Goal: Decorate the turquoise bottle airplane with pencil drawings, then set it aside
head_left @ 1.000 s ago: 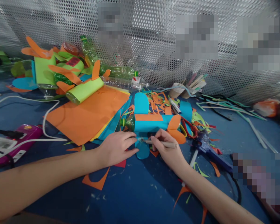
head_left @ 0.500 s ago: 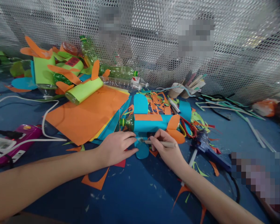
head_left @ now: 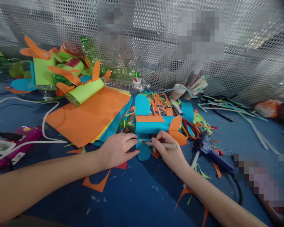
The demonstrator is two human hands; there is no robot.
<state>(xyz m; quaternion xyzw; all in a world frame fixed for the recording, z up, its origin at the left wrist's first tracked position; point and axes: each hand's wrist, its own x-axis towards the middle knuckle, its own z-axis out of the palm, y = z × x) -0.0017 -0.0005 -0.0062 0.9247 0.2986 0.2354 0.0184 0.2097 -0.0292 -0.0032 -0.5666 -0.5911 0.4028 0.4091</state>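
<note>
A green plastic bottle wrapped in blue paper, a bottle plane [head_left: 153, 123] with blue wings and orange tail fins, lies on the blue table [head_left: 137, 195]. My left hand [head_left: 117, 148] rests flat beside its near blue wing [head_left: 144, 150], fingers pressing the paper down. My right hand [head_left: 167, 147] is closed round a thin wooden stick [head_left: 164, 145] whose tip touches the wing where it meets the bottle.
Orange paper sheets [head_left: 87, 115] lie to the left, with lime-green bottle planes [head_left: 85, 90] behind. A blue glue gun [head_left: 211, 151] lies right of my hand. A magenta power strip [head_left: 19, 140] with white cables sits far left. Paper scraps and a cup of sticks [head_left: 180, 91] stand before a mesh wall.
</note>
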